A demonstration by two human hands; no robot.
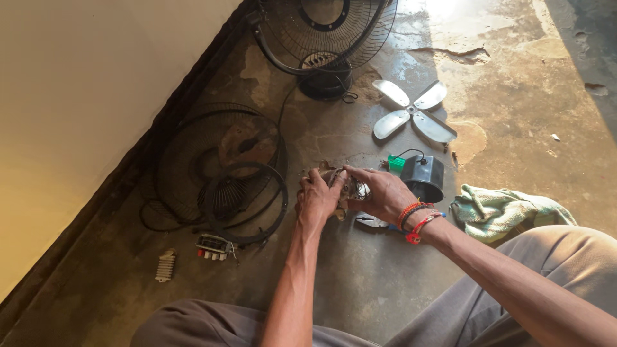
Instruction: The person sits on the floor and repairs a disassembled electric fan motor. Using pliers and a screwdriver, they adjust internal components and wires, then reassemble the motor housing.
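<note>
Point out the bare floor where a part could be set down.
Bare concrete lies between the knees, below both hands, the left hand and right hand. More lies right of the fan blade, above the green cloth. Crowded: the grilles on the left, with the switch block, and around the black motor cover.

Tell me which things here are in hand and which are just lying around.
In hand: left hand and right hand both grip the fan motor.

Lying about: fan blade, black motor cover, wire guards, green cloth, switch block.
</note>
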